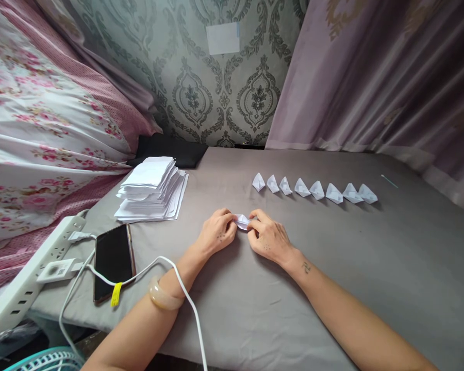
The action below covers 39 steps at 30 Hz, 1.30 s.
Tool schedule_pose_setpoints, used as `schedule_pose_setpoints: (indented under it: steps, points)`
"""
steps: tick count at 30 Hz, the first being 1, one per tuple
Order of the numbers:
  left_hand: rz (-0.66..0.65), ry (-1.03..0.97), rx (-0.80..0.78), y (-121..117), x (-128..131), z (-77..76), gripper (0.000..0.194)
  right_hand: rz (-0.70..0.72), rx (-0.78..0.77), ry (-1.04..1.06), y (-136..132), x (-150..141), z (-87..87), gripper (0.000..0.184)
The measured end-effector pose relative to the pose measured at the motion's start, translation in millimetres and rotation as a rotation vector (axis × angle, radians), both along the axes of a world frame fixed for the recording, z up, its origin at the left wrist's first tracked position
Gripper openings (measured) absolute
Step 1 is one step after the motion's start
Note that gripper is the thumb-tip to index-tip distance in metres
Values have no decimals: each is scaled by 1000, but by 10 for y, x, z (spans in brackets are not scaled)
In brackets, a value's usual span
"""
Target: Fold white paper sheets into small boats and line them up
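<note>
Between my two hands is a small folded paper boat, white, with a pointed middle, low over the grey cloth. My left hand pinches its left end between thumb and fingers. At the other end, my right hand grips it with bent fingers, which hide that tip. Beyond my right hand stands a row of several finished white paper boats, running to the right across the table. To the left of my left hand rises a stack of white paper sheets, its edges uneven.
A phone lies at the left beside a white power strip with chargers plugged in. A white cable loops across my left forearm. A thin stick lies far right. Black cloth sits behind the stack; curtains hang both sides.
</note>
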State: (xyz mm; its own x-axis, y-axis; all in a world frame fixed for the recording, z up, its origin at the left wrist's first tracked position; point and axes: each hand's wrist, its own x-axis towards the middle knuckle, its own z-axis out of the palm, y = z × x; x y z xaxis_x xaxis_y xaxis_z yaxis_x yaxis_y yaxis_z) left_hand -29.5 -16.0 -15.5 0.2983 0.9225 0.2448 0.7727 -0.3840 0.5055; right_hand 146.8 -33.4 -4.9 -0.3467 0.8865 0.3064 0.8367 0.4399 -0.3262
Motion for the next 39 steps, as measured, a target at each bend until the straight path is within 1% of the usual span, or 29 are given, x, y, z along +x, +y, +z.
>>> schedule_pose_setpoints:
  steps: [2,5,9,11,17,20,22,25,29,32,35,39]
  points:
    - [8,-6,3,11,11,-2,29,-35,7,2,-1,-26,-12,21]
    - [1,4,14,28,17,-27,35,-100,-2,1,25,-43,-47,26]
    - [9,23,35,26,20,-79,26,-151,-57,3,63,-51,-71,21]
    - [20,39,40,14,28,-99,22,-160,-96,-1,67,-67,-57,18]
    - [36,83,63,-31,66,-102,19,-193,-235,-105,73,-152,63,22]
    - [48,81,63,-48,83,-97,20,-194,-262,-135,93,-172,94,21]
    - [52,58,59,-50,91,-103,20,-186,-255,-135,101,-173,83,20]
    - [72,-44,48,-37,99,-101,19,-182,-221,-85,83,-177,33,19]
    - [95,-353,9,-21,116,-32,18,-213,-88,67,9,-225,-11,18]
    - [84,-554,24,-35,136,33,19,-226,2,127,-40,-278,-7,18]
    - [68,-616,45,-58,154,58,23,-234,29,139,-53,-310,-1,16]
    - [51,-600,63,-80,172,52,26,-285,43,144,-26,-311,-3,20]
